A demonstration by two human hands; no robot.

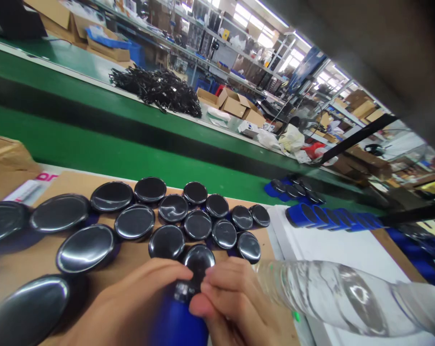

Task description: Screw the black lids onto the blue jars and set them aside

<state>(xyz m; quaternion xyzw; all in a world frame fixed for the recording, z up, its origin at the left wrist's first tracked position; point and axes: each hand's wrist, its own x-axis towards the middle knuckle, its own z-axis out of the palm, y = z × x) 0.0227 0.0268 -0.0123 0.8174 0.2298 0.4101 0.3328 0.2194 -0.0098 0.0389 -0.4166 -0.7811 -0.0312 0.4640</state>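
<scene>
Blue cylinder (179, 322) upright, black cap (198, 259) away

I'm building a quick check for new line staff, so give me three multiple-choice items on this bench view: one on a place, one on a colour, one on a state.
1. Where does the heap of black cables lie?
A. on the far side of the green belt
B. on the cardboard sheet
C. in the hands

2. What colour is the body of the piece in the hands?
A. red
B. blue
C. white

3. How do the left hand and right hand stand?
A. both off it
B. only one on it
C. both gripping it

Answers: 1 A, the heap lies beyond the green belt. 2 B, blue shows below the fingers. 3 C, fingers of both hands close round its black top.
</scene>
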